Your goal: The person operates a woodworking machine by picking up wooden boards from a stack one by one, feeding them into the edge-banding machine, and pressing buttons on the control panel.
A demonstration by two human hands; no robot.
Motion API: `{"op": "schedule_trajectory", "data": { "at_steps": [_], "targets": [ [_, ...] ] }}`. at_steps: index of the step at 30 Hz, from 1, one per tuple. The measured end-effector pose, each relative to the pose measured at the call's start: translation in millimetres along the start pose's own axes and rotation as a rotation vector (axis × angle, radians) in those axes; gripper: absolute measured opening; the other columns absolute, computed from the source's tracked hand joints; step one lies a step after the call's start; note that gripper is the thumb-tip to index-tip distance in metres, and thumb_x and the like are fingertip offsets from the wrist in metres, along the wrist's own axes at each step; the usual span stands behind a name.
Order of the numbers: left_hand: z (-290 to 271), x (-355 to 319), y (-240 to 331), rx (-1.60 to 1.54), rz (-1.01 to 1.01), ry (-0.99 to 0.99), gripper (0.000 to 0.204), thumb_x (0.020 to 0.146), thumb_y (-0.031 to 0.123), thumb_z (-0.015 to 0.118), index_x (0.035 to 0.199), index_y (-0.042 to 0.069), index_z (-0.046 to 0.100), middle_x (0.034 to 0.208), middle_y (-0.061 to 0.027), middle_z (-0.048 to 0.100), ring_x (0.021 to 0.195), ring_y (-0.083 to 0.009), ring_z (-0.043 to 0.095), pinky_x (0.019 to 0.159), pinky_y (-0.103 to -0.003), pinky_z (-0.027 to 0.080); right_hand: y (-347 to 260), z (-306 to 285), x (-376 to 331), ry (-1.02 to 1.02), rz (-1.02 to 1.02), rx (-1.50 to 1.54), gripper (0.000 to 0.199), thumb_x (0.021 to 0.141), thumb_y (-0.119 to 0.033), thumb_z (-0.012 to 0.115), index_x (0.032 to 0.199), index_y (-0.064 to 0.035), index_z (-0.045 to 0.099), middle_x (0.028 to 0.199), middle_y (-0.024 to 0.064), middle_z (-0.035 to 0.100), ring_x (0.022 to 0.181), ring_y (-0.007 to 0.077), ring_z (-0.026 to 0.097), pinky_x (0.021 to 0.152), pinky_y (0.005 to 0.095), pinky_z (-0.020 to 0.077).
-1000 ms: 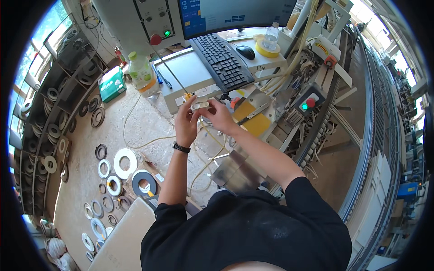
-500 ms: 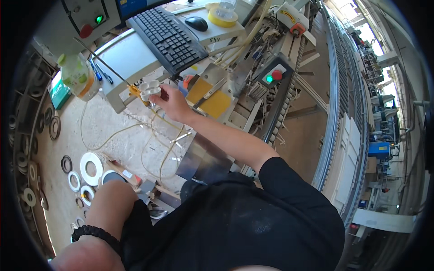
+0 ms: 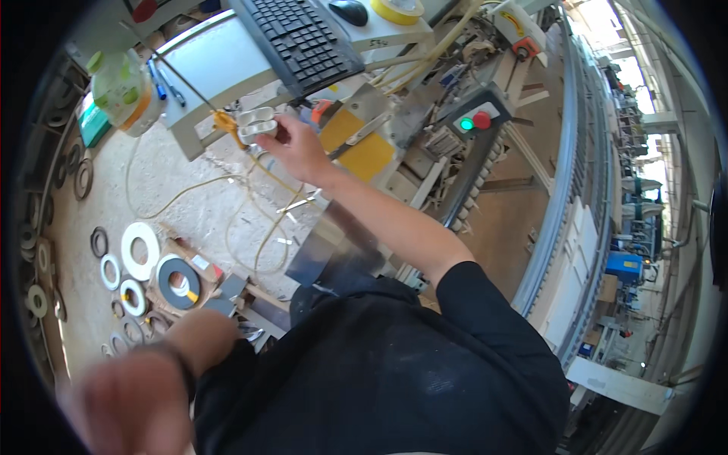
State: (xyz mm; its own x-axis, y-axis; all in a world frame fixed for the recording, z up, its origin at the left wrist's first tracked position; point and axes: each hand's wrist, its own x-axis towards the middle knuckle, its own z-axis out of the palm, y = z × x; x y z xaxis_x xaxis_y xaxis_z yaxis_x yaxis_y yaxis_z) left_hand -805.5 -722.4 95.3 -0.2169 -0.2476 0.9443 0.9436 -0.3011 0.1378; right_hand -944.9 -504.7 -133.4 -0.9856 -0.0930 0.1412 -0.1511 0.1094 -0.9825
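Observation:
My right hand [image 3: 297,146] reaches forward and grips a small pale grey part [image 3: 256,123] with rounded loops, held just below the edge of a white shelf [image 3: 220,64]. A yellow-handled tool [image 3: 225,121] with a thin dark shaft lies right beside that part. Thin yellow cables [image 3: 258,220] hang down from there to the floor. My left hand [image 3: 125,406] is blurred at the lower left, close to the camera; I see nothing in it, and whether its fingers are closed is unclear.
A black keyboard [image 3: 299,38], a mouse [image 3: 353,10] and a yellow tape roll [image 3: 400,9] sit on the machine stand. A green-capped bottle [image 3: 125,91] stands at the left. Several rings and discs [image 3: 140,250] lie on the floor. A box with green and red buttons [image 3: 474,121] is at the right.
My left hand let go of the part, dropped away and now sits blurred at the lower left. My right hand still holds the part. The view has tilted downward.

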Motion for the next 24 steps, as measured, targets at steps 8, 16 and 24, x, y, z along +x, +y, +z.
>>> {"op": "schedule_trajectory", "data": {
  "at_steps": [8,16,24],
  "targets": [
    [-57,-165,-144,0.589,-0.862,-0.248,0.037,0.073,-0.001,0.073,0.109,0.005,0.063,0.124,-0.0084,0.055,0.106,-0.0208,0.054,0.085,-0.03,0.047,-19,-7,-1,-0.288,-0.015,-0.055,0.035,0.091,-0.009,0.061,0.123,-0.0011,0.051,0.092,0.0064,0.06,0.077,0.0107,0.054,0.07,0.0233,0.0445],
    [-81,-189,-162,0.003,-1.239,-0.041,0.037,0.08,-0.001,0.07,0.115,0.006,0.059,0.119,-0.0061,0.057,0.096,-0.0143,0.056,0.078,-0.024,0.049,-9,-9,9,-0.433,0.031,0.053,0.038,0.097,-0.015,0.054,0.131,-0.003,0.043,0.092,0.0063,0.057,0.075,0.0103,0.051,0.067,0.0231,0.0427],
    [-64,-181,-161,0.26,-1.047,-0.162,0.033,0.081,-0.001,0.068,0.112,0.007,0.061,0.109,-0.0055,0.062,0.082,-0.0143,0.059,0.073,-0.025,0.05,-9,-7,13,-0.367,0.089,0.014,0.034,0.095,-0.013,0.055,0.126,-0.0018,0.046,0.086,0.004,0.056,0.071,0.01,0.048,0.062,0.0237,0.0413]
  ]
}}
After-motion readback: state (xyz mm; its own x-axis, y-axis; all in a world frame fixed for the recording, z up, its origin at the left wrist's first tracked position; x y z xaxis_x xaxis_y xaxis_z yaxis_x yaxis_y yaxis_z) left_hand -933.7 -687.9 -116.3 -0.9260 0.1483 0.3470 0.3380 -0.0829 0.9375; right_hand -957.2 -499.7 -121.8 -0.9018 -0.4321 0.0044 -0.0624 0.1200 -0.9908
